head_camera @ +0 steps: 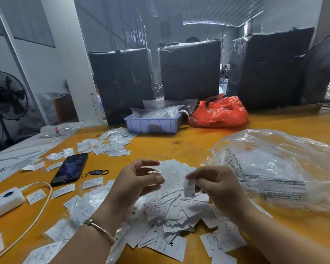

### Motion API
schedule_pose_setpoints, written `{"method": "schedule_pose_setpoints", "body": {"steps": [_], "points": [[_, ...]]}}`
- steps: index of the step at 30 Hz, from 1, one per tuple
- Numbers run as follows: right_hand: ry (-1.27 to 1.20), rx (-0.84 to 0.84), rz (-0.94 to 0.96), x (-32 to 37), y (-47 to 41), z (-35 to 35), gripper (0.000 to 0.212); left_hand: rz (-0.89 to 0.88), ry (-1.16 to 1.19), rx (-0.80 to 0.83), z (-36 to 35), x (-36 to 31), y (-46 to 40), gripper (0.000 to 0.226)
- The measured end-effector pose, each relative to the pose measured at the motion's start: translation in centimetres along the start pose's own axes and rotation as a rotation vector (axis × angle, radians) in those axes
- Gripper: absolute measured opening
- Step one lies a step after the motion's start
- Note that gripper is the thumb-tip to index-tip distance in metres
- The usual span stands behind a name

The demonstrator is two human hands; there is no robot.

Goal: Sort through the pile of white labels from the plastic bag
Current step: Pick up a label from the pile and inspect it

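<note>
- I can read only a few size marks on the pile of white labels [171, 216], such as XL, S and M; the finer print is too blurred for me to make out.
- My view cuts off the nearest labels at the bottom edge, and my two forearms cover part of the pile.
- The pile lies on the orange table [189, 143] directly under my hands, spread toward me in a loose fan, the labels overlapping at many angles with no common direction.
- My right hand [219, 187] pinches one small label [189, 188] between thumb and fingertips; the label hangs with its long axis roughly upright, its lower end pointing down at the pile.
- My left hand [135, 183] hovers above the pile with fingers loosely curved; I cannot tell whether it holds a label, since the white paper behind it blurs into the fingertips.
- The clear plastic bag [274, 168] lies crumpled just right of the pile, its printed text stretched and mostly unreadable.
- To the left I see a dark phone [70, 169] lying face up, a white power bank [4, 201] with a cable, and more loose labels scattered around them.
- Farther back sit a lilac tray [152, 124] and an orange bag [219, 113].
</note>
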State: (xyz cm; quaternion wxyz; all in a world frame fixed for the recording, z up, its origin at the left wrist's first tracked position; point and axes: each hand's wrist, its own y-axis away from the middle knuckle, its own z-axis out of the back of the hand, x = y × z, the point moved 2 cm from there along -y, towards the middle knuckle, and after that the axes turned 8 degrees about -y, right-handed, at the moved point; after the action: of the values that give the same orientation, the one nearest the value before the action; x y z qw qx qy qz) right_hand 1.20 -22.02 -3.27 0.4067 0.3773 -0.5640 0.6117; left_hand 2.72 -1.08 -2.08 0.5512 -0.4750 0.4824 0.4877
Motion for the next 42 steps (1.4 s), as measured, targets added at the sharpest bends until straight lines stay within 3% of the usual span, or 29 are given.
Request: {"method": "schedule_pose_setpoints", "body": {"steps": [5, 8, 11, 13, 18, 21, 24, 27, 29, 32, 34, 42], "points": [[-0.189, 0.052, -0.178, 0.4, -0.1, -0.2, 0.019, -0.123, -0.091, 0.047, -0.9, -0.7, 0.9, 0.048], [-0.137, 0.147, -0.177, 0.7, 0.2, -0.5, 0.048, -0.188, -0.142, 0.102, -1.6, -0.9, 1.4, 0.042], [-0.131, 0.129, -0.15, 1.1, 0.2, -0.5, 0.028, -0.211, -0.154, 0.118, -1.9, -1.1, 1.6, 0.041], [-0.195, 0.102, -0.162, 1.3, 0.2, -0.3, 0.017, -0.209, -0.148, 0.093, -1.8, -1.1, 1.5, 0.041], [-0.266, 0.078, -0.187, 0.9, 0.3, -0.4, 0.016, -0.106, -0.021, -0.001, -1.1, -0.8, 1.0, 0.046], [-0.348, 0.041, -0.184, 1.0, 0.4, -0.5, 0.021, -0.037, 0.015, 0.073, -1.3, -0.9, 1.0, 0.054], [-0.345, 0.05, -0.169, 1.0, 0.5, -0.6, 0.023, -0.049, -0.101, 0.133, -1.9, -0.9, 1.4, 0.041], [-0.228, 0.131, -0.157, 1.0, 0.6, -0.9, 0.02, -0.083, -0.089, 0.07, -1.8, -1.0, 1.3, 0.028], [-0.21, 0.151, -0.169, 1.1, 0.6, -0.8, 0.029, -0.093, -0.129, 0.068, -1.4, -1.0, 1.1, 0.023], [-0.195, 0.18, -0.185, 1.2, 0.4, -0.5, 0.042, -0.091, -0.276, 0.209, -1.5, -0.7, 1.3, 0.025], [-0.144, 0.249, -0.173, 1.4, 0.5, -0.7, 0.037, -0.082, -0.326, 0.273, -1.7, -0.6, 1.4, 0.025], [-0.223, 0.297, -0.217, 1.2, 0.4, -0.6, 0.029, -0.106, -0.194, 0.245, -1.8, -0.8, 1.4, 0.019]]}}
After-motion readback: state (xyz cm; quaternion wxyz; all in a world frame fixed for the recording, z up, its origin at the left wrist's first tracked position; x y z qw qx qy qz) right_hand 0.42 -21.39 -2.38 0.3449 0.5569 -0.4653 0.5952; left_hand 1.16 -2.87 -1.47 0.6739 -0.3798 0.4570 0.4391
